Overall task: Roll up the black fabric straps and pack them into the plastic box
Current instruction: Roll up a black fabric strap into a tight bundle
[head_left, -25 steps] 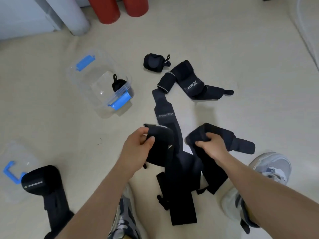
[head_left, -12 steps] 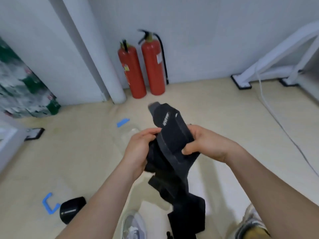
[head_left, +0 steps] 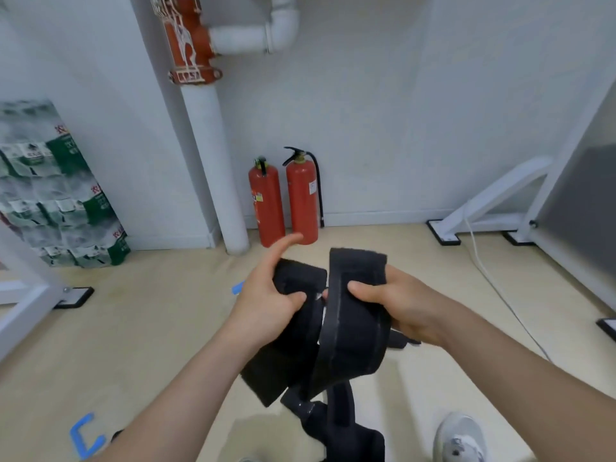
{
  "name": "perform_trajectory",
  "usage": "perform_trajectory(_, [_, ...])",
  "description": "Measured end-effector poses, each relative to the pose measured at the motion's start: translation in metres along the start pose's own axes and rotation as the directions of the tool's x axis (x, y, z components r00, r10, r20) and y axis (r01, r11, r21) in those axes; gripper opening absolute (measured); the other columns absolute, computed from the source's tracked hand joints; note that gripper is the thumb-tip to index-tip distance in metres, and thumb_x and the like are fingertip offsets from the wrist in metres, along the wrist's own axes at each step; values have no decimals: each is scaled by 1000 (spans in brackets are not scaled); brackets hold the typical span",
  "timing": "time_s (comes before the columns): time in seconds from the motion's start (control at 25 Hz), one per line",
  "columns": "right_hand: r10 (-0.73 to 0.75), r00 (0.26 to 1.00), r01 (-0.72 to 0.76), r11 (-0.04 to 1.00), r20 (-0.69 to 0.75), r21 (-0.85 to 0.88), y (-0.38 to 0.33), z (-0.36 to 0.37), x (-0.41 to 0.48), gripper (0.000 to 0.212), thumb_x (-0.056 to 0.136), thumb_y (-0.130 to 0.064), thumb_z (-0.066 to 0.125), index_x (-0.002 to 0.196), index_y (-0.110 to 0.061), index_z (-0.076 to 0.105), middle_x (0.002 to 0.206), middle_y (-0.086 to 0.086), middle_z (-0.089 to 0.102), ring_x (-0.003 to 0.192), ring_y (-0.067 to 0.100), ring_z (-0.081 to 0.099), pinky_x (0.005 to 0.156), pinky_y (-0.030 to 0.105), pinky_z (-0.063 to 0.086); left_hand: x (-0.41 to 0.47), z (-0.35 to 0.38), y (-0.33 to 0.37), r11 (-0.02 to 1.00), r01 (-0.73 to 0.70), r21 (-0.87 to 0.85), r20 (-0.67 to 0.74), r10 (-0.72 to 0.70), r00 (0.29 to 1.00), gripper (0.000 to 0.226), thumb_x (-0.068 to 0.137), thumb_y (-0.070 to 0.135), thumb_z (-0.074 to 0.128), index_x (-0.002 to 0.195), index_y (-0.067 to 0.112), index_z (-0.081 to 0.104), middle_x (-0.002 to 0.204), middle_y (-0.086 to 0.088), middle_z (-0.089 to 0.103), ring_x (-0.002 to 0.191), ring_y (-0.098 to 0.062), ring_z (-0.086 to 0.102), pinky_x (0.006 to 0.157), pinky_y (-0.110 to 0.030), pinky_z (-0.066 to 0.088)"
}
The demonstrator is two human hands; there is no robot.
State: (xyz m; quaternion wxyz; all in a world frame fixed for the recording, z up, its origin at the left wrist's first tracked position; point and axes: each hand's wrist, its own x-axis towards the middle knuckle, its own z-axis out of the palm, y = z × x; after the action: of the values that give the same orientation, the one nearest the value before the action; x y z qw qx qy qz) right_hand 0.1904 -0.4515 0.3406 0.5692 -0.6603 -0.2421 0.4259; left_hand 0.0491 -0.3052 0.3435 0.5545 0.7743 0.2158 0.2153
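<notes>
I hold a bundle of black fabric straps (head_left: pixel 350 331) up in front of me, above the floor. My left hand (head_left: pixel 266 301) grips the left part of the bundle, thumb pressed on the fabric and index finger pointing up. My right hand (head_left: pixel 396 301) grips a wide strap that curves over the top, thumb on its front. Loose strap ends hang down toward the floor. A blue clip (head_left: pixel 238 288) of the plastic box peeks out just behind my left hand; the box itself is hidden.
Two red fire extinguishers (head_left: pixel 283 203) stand against the wall beside a white pipe (head_left: pixel 216 168). A blue lid clip (head_left: pixel 83 436) lies at the lower left. My shoe (head_left: pixel 461 438) is at lower right. White frame legs (head_left: pixel 483 205) and a cable (head_left: pixel 493 281) occupy the right side.
The view has tilted up from the floor to the wall. Both hands lifted the straps off the floor and now hold them higher, with the right hand's strap curving over the top.
</notes>
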Motion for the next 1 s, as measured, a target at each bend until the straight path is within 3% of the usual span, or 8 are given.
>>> perform_trajectory(0.2, [-31, 989, 11, 990, -147, -137, -27, -22, 26, 26, 88, 5, 64, 109, -12, 67, 101, 7, 76, 98, 26, 71, 85, 39, 57, 11, -41, 25, 974, -31, -227, 74, 48, 996, 92, 63, -15, 62, 129, 48, 57, 125, 5, 65, 102, -20, 69, 76, -30, 58])
perform_trajectory(0.32, [-96, 971, 35, 963, -220, -266, -31, -16, 40, 28, 83, -6, 74, 108, -15, 66, 101, 5, 75, 91, 22, 70, 66, 30, 55, 8, -45, 16, 927, -28, -374, 168, 98, 981, 91, 57, -11, 56, 133, 38, 59, 126, 0, 68, 107, -25, 69, 81, -31, 57])
perform_trajectory(0.4, [-104, 965, 68, 986, -239, -154, -34, -6, 48, 23, 88, -13, 71, 110, -15, 63, 103, 8, 74, 85, 20, 71, 57, 23, 53, 9, -39, 8, 914, -34, -404, 237, 141, 961, 91, 58, -12, 57, 136, 36, 57, 131, 1, 65, 113, -25, 66, 87, -32, 56])
perform_trajectory(0.52, [-56, 993, 78, 972, -105, 221, -39, 14, 52, 16, 95, -9, 60, 109, -12, 69, 99, 12, 77, 85, 24, 74, 71, 34, 60, 15, -30, 5, 892, -15, -451, 292, 164, 942, 77, 61, 4, 68, 133, 30, 61, 135, -2, 63, 122, -24, 62, 94, -31, 53])
perform_trajectory(0.64, [-75, 994, 92, 962, -76, 258, -35, 23, 56, 27, 90, -2, 65, 114, -14, 68, 99, 15, 76, 89, 32, 74, 79, 44, 60, 20, -21, 4, 888, 18, -459, 188, 77, 979, 51, 67, 12, 77, 116, 26, 73, 119, -6, 72, 112, -24, 67, 89, -30, 56])
perform_trajectory(0.8, [-194, 972, 172, 972, -129, -163, -34, 17, 57, 53, 89, 4, 61, 127, -32, 54, 98, 6, 75, 87, 25, 74, 81, 43, 60, 26, -30, 7, 854, 78, -515, 48, -62, 997, 61, 67, 8, 76, 122, 32, 65, 93, -17, 73, 81, -32, 72, 68, -35, 59])
perform_trajectory(0.92, [-259, 939, 71, 790, -226, -608, -29, -6, 61, 70, 80, 6, 49, 132, -41, 39, 70, 8, 61, 66, 25, 60, 58, 33, 47, 25, -49, 6, 863, 66, -500, 8, -71, 997, 80, 62, -9, 70, 128, 36, 62, 89, -12, 72, 73, -25, 71, 65, -30, 59])
perform_trajectory(1.0, [-218, 919, -83, 709, -330, -700, -19, -27, 67, 64, 77, 5, 44, 128, -34, 48, 67, 4, 55, 66, 23, 53, 58, 32, 39, 21, -67, 5, 842, -31, -538, -146, -57, 988, 84, 60, -16, 63, 129, 32, 62, 92, -6, 74, 75, -20, 71, 67, -27, 59])
